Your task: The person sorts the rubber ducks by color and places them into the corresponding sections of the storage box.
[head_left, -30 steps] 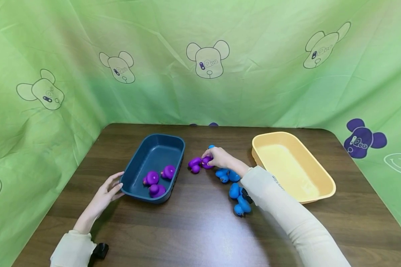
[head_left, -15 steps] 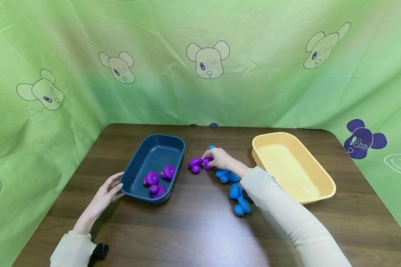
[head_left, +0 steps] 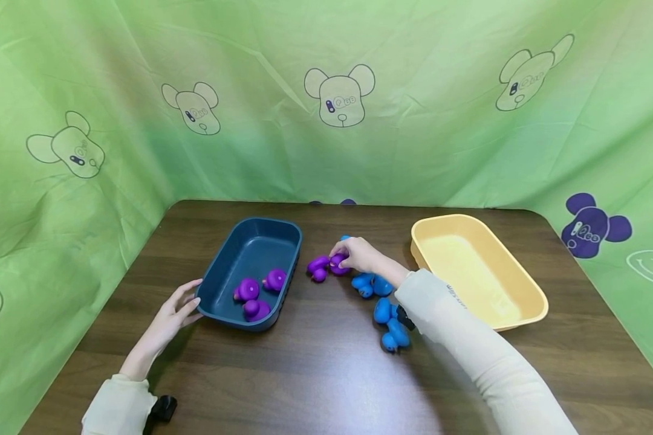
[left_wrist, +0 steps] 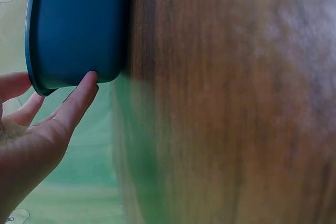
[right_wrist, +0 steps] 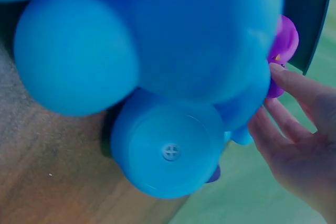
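Observation:
At the near left corner of the dark blue bin (head_left: 253, 228), my left hand (head_left: 175, 309) touches the rim and outer wall with fairly straight fingers. In the left wrist view one fingertip (left_wrist: 90, 77) presses against the wall. My right hand (head_left: 359, 254) reaches to mid-table and pinches a purple toy duck (head_left: 338, 264) between thumb and fingers. Just left of that duck lies another purple duck (head_left: 318, 267). In the right wrist view, large blue ducks (right_wrist: 168, 150) cover the foreground, and the pinched purple duck (right_wrist: 275, 88) is mostly hidden behind them and the fingers.
Several purple ducks (head_left: 246, 290) lie inside the blue bin. Blue ducks (head_left: 363, 285) sit beneath and beside the right forearm, with more blue ducks (head_left: 396, 333) nearer the front. A yellow bin (head_left: 533, 307) stands at the right. Green cloth (head_left: 250, 163) hangs behind the wooden table (head_left: 283, 386).

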The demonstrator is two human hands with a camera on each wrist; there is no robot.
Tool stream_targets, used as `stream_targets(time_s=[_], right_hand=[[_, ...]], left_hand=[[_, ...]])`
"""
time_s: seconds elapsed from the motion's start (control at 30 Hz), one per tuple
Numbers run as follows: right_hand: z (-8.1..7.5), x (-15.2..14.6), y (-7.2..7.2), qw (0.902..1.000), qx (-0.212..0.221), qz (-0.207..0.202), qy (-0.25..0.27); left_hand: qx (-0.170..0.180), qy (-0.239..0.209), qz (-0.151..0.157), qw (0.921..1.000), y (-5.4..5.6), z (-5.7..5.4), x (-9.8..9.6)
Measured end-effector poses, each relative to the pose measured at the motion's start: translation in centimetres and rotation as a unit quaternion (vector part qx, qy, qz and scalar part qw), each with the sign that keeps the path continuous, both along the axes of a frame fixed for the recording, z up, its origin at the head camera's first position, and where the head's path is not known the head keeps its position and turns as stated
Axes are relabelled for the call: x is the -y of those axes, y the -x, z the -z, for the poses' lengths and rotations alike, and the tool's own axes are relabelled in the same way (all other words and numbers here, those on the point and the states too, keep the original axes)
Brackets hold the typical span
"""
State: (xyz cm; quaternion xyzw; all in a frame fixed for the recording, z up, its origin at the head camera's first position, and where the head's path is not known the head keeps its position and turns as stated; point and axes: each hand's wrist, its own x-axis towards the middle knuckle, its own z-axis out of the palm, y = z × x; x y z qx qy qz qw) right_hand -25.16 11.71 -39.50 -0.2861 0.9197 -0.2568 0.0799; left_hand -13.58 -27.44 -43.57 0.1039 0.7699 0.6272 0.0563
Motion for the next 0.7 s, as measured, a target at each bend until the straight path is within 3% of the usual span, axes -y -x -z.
stream_targets(time_s=[0.7], right_hand=[[-2.7,0.6,-0.1,0.9994,0.006,0.0,0.033]], left_hand=[[0.002,-0.005,0.0,1.0,-0.1,-0.2,-0.2]])
